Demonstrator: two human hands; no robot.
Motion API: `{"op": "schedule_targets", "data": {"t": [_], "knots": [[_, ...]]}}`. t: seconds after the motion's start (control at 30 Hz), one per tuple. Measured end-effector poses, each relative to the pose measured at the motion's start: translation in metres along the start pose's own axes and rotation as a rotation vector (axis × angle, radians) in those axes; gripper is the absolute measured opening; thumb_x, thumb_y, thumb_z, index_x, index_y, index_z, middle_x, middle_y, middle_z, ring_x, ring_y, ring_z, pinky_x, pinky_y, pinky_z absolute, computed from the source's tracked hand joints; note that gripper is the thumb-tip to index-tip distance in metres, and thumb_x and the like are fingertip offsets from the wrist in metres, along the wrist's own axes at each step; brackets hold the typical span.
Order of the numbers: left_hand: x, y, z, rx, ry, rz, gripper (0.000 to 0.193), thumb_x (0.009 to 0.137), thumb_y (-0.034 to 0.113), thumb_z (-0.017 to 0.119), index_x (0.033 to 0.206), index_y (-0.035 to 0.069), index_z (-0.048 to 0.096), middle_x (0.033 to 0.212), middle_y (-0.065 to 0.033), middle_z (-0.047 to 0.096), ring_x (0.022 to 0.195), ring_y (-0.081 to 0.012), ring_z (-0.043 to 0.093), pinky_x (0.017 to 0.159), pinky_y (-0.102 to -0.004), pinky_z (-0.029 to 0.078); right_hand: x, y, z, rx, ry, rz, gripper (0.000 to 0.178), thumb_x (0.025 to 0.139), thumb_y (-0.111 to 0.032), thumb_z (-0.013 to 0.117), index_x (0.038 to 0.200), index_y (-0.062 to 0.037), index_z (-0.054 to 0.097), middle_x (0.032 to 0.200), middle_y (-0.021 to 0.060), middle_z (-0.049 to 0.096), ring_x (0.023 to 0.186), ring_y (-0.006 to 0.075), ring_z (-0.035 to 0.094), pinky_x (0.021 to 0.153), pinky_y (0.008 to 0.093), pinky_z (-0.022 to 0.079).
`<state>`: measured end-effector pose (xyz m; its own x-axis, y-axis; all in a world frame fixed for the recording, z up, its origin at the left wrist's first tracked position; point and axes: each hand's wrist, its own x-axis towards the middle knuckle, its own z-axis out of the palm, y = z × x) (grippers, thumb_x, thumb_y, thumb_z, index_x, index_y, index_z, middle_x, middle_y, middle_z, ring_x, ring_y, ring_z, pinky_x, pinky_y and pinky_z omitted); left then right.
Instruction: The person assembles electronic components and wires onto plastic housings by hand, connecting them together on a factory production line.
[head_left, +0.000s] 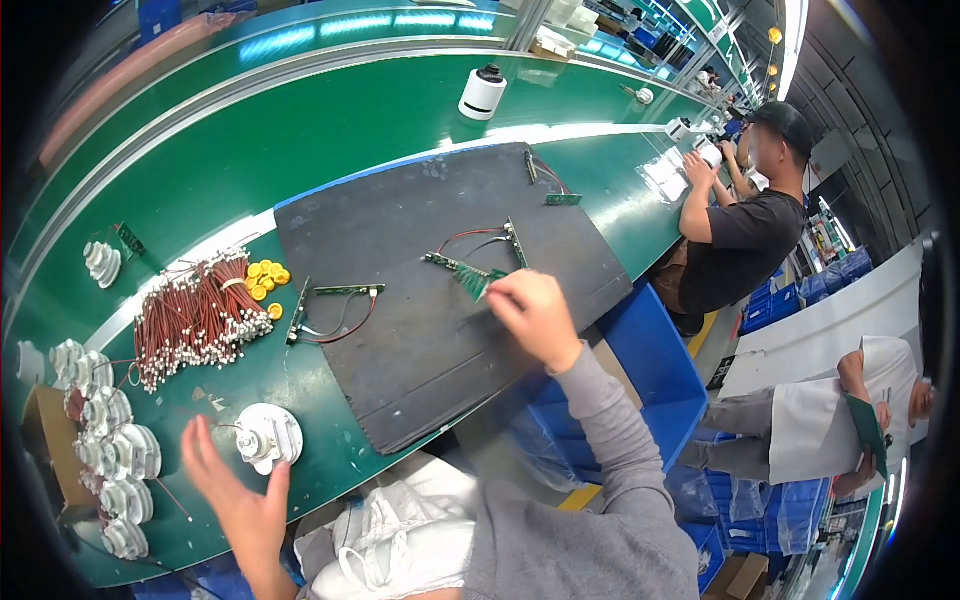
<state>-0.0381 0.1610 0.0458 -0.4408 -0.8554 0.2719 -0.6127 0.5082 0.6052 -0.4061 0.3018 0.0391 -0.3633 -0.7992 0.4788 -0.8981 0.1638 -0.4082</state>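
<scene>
My right hand (538, 315) is closed in a pinch over the black mat (420, 330), holding the edge of a green circuit board (474, 281), slightly blurred. Just beyond it lies another narrow board (515, 243), with a red and a dark wire running near both. My left hand (243, 508) is open, fingers spread, at the near left of the green bench. Its thumb is beside a round white housing (268, 438) with a motor-like centre; whether they touch I cannot tell. Left on the mat's edge, a pair of wired boards (298, 312) rests, and another wired board (563, 199) lies at the far right corner.
A thick bundle of red-brown wires (190, 320) and yellow round pieces (262, 278) lie left of the mat. Several white housings (130, 452) crowd the left end. A white cylindrical device (483, 93) stands at the back. A blue bin (650, 370) sits right; a co-worker (745, 220) works beyond.
</scene>
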Motion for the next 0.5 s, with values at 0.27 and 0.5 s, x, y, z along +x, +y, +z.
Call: {"op": "schedule_targets", "data": {"t": [0.27,0.5], "knots": [[0.047,0.079,0.043,-0.010,-0.307,0.402,0.074,0.079,0.028,0.067,0.141,0.006,0.033,0.139,-0.0245,0.034,0.129,-0.0420,0.032,0.105,-0.0486,0.029,0.018,0.050,-0.038,1.385,0.419,0.601,0.017,0.094,-0.020,0.055,0.102,-0.0051,0.058,0.079,-0.0043,0.050,0.066,0.0064,0.046,0.063,0.0248,0.045],[0.058,0.056,0.160,0.487,-0.133,0.175,0.071,0.085,0.049,0.055,0.143,0.016,0.032,0.143,-0.0261,0.029,0.127,-0.0520,0.028,0.099,-0.0651,0.026,0.000,0.038,-0.061,1.590,0.309,0.505,0.019,0.097,-0.021,0.050,0.103,-0.0046,0.056,0.078,-0.0040,0.046,0.066,0.0068,0.041,0.058,0.0247,0.038]]}}
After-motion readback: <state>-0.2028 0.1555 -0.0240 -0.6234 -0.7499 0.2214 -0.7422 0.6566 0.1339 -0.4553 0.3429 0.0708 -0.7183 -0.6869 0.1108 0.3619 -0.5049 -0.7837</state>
